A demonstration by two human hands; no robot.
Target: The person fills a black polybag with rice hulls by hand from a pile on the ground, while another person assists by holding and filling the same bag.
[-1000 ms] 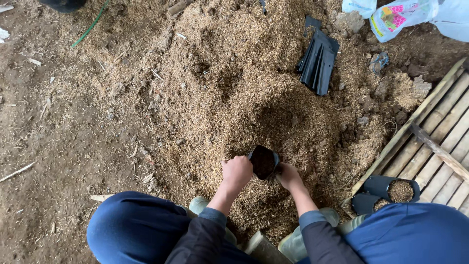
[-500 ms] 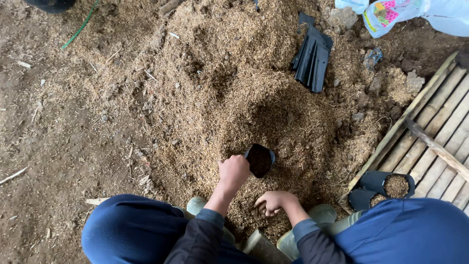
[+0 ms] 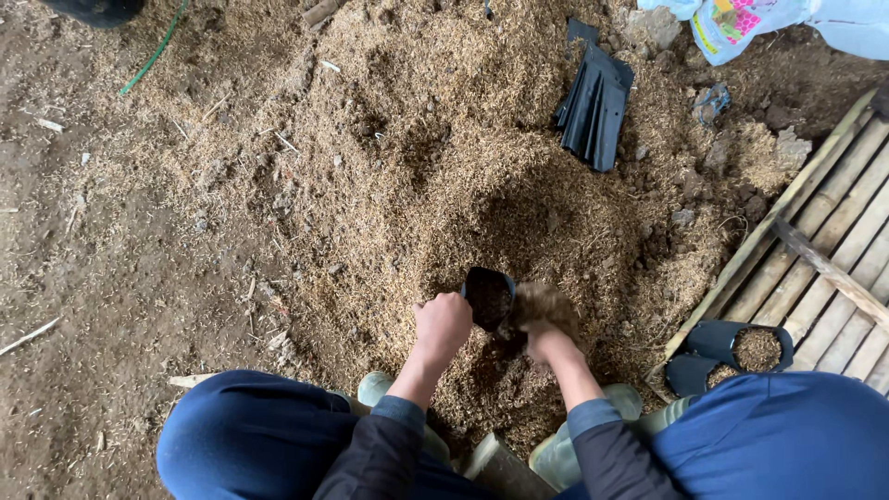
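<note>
I am crouched on a bare dirt floor (image 3: pixel 111 278) with a broad heap of straw-coloured husk and soil mix (image 3: pixel 463 157) spread out before my knees. Half a second ago my right hand lay flat and low on the heap, close to my boot; now it has come up level with the small black pot and sits right at its rim, piled with a loose clump of the mix. My left hand has kept its place, and the pot has hardly shifted, though its mouth now shows dark filling inside.

Along the right edge runs a slatted bamboo platform (image 3: pixel 833 250). A pale printed sack (image 3: pixel 741 23) lies at the top right corner, well apart from me. A stack of flat black nursery bags (image 3: pixel 593 102) rests on the far side of the heap. Two filled black pots (image 3: pixel 732 352) sit against the platform, just beside my right knee. My green boots (image 3: pixel 593 440) poke out between my legs, partly hidden by my arms.

My left hand (image 3: pixel 443 324) is clamped around the side of the small black pot (image 3: pixel 488 296), which stands tilted on the near slope of the heap. My right hand (image 3: pixel 544 338) is cupped under the clump of mix (image 3: pixel 546 304), fingers curled but not closed.
</note>
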